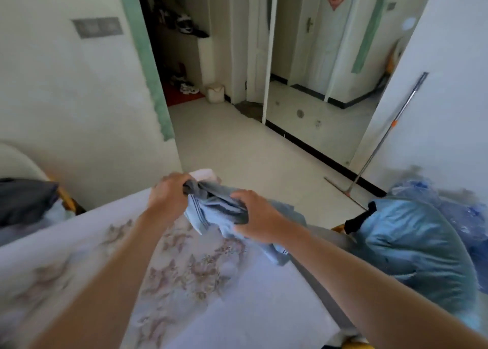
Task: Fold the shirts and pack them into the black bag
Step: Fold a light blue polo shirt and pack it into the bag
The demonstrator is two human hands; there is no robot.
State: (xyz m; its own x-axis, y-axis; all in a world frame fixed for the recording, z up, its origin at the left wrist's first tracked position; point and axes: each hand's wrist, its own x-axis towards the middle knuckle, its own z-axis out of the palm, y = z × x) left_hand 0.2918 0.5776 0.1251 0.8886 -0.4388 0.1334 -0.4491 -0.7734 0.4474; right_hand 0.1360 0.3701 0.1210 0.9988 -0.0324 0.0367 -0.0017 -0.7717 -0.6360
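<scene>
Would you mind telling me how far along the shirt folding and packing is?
Done: no folded or packed shirt shows. In hand: left hand and right hand hold one bunched blue shirt above the bed. Left: folding and packing it; no black bag clearly shows.

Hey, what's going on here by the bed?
A person is handling a light blue shirt over the bed. The left hand grips its dark collar end and the right hand grips the cloth beside it. The shirt is bunched up, not yet folded. A stuffed blue sack sits to the right of the bed. No black bag shows plainly.
</scene>
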